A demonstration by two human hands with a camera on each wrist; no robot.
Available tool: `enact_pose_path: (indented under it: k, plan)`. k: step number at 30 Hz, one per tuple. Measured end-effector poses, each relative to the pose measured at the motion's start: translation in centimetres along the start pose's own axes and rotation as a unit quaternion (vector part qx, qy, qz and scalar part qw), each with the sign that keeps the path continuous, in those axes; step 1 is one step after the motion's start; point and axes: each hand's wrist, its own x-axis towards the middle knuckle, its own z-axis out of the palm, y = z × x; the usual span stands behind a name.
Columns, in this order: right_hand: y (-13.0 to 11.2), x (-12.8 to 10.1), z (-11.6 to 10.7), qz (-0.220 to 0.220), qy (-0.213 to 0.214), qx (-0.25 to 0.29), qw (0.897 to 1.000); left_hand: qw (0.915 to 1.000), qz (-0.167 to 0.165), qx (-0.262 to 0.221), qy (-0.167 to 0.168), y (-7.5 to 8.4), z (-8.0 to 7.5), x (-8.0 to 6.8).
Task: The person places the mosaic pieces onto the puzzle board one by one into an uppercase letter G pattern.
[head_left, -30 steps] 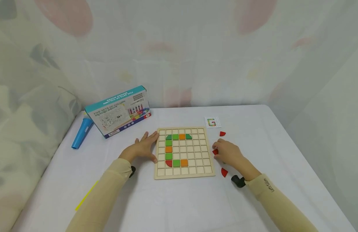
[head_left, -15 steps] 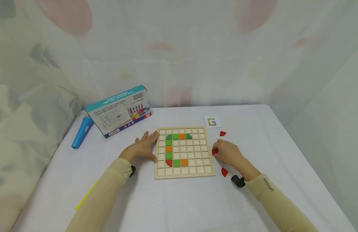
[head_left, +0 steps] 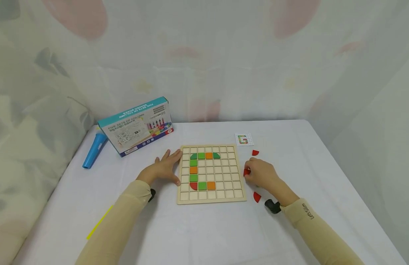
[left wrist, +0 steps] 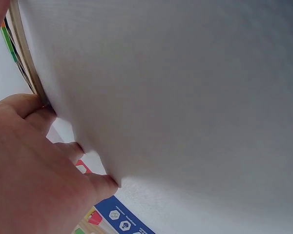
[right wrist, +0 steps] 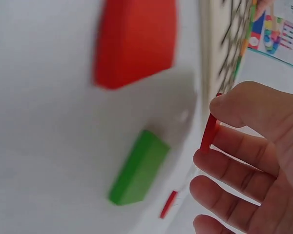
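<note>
A square wooden grid board (head_left: 220,169) lies on the table with green, orange and red tiles set in a C-like shape. Along its left edge, my left hand (head_left: 162,170) lies with fingers spread, thumb and fingertips at the rim. Just off the board's right edge, my right hand (head_left: 262,173) pinches a red quarter-circle tile (right wrist: 210,132) between thumb and fingers. Another red quarter-circle tile (head_left: 255,152) lies beyond that hand, and a third red tile (head_left: 257,197) nearer. The right wrist view also shows a green tile (right wrist: 139,168), hidden under the hand from the head.
A small pattern card (head_left: 244,139) with a coloured G lies behind the board's right corner. At the back left stand a cardboard toy box (head_left: 136,127) and, beside it, a blue microphone-shaped object (head_left: 95,151). A yellow strip (head_left: 100,222) shows beside the left sleeve.
The right fingers have shifted the red tile slightly within their pinch. The left hand and the board stay in place.
</note>
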Motion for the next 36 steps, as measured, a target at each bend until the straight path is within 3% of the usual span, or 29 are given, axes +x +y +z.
enact_pose_path:
  k: [10, 18, 30, 36]
  plan:
    - [-4.2, 0.3, -0.3, -0.076, 0.022, 0.01, 0.997, 1.0, -0.006, 0.003, -0.002, -0.4, 0.1, 0.5]
    - [-7.4, 0.5, 1.2, -0.117, 0.003, -0.011, 0.993, 1.0, -0.004, 0.001, -0.002, -0.2, 0.2, 0.3]
    - [-8.2, 0.5, 1.5, -0.117, -0.013, -0.05, 0.992, 1.0, -0.004, 0.0, 0.003, 0.1, 0.1, 0.1]
    - [-8.2, 0.3, 1.4, -0.122, -0.018, -0.043, 0.991, 1.0, -0.004, -0.002, 0.003, 0.2, 0.0, 0.0]
